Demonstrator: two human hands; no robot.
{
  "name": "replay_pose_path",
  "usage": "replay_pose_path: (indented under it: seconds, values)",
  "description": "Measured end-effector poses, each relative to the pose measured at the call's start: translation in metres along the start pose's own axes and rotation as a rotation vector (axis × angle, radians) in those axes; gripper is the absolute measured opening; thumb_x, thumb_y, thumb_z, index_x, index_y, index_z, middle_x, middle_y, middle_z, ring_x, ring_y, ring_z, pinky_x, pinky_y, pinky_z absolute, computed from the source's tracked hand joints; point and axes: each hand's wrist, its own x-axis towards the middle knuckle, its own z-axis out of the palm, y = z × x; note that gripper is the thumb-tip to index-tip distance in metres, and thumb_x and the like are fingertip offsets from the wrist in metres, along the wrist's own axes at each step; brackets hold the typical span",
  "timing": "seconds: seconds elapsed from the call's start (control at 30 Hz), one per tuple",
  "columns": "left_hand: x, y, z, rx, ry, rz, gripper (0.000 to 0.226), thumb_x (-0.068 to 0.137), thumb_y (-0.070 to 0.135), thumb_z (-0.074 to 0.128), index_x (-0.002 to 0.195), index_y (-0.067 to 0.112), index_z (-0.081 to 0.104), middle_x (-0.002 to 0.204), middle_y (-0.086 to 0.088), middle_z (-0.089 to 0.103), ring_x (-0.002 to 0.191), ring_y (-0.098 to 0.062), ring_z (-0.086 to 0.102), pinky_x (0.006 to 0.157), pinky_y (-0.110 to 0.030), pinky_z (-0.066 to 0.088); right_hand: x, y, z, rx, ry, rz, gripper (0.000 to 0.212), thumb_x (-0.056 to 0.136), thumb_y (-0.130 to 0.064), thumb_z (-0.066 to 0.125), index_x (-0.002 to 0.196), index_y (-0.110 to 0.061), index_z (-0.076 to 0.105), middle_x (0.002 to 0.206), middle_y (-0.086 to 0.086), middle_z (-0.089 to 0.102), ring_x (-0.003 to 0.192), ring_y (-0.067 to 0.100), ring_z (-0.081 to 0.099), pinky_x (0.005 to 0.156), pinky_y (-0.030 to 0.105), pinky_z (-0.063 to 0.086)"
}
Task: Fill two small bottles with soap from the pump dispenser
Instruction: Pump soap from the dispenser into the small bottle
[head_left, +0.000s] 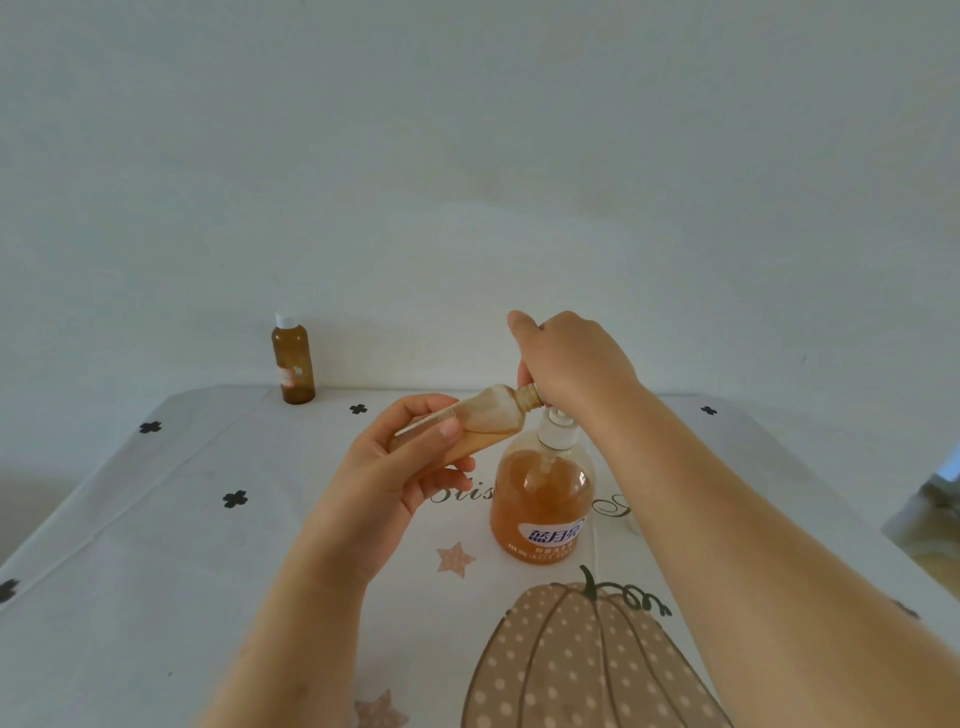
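Observation:
A clear pump dispenser (541, 499) with orange soap stands upright in the middle of the table. My right hand (569, 361) sits on top of its pump head, fingers curled over it; the pump head is hidden under the hand. My left hand (410, 462) holds a small amber bottle (485, 418) tilted almost flat, its open neck up against the pump spout under my right hand. A second small brown bottle (293, 364) with a white cap stands upright at the table's far left edge by the wall.
The table (156, 545) wears a white cloth printed with a pumpkin, stars and dark clovers. A plain wall rises right behind it. A small white object (635, 522) peeks out beside my right forearm. The table's right edge drops off near a dark floor area.

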Motion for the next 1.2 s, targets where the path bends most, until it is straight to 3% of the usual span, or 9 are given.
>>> replay_pose_path:
  seconds: [0.2,0.5,0.87,1.2]
  values:
    - [0.003,-0.001,-0.002,0.008,0.022,-0.017,0.022,0.08,0.014,0.078,0.099,0.011,0.069,0.091,-0.011,0.071,0.071,-0.022,0.067,0.062,-0.027,0.057,-0.001,0.008,0.013,0.015,0.057,-0.015,0.065,0.105,-0.049,0.027,0.087,-0.005,0.072,0.077,0.008,0.07,0.072,0.025,0.064,0.071,0.034,0.052]
    - [0.003,-0.002,-0.003,0.019,0.003,-0.022,0.026,0.077,0.017,0.071,0.102,0.01,0.068,0.091,-0.011,0.071,0.073,-0.023,0.068,0.063,-0.028,0.057,-0.001,0.008,0.012,0.03,0.044,0.008,0.063,0.105,-0.049,0.029,0.088,-0.006,0.072,0.074,0.007,0.066,0.072,0.027,0.063,0.07,0.034,0.05]
    - [0.0,0.001,0.0,0.001,0.004,-0.015,0.025,0.076,0.02,0.072,0.1,0.015,0.07,0.096,-0.011,0.073,0.077,-0.024,0.069,0.065,-0.027,0.057,0.0,-0.001,-0.003,-0.017,-0.01,-0.001,0.064,0.106,-0.047,0.027,0.089,-0.004,0.072,0.062,0.006,0.063,0.056,0.022,0.058,0.067,0.032,0.05]
    - [0.001,-0.001,0.0,-0.011,0.007,-0.001,0.022,0.076,0.02,0.071,0.098,0.017,0.071,0.095,-0.011,0.073,0.076,-0.023,0.069,0.064,-0.027,0.057,0.001,0.001,0.001,-0.008,0.004,-0.003,0.064,0.104,-0.049,0.028,0.088,-0.006,0.073,0.07,0.007,0.069,0.065,0.024,0.062,0.071,0.035,0.053]
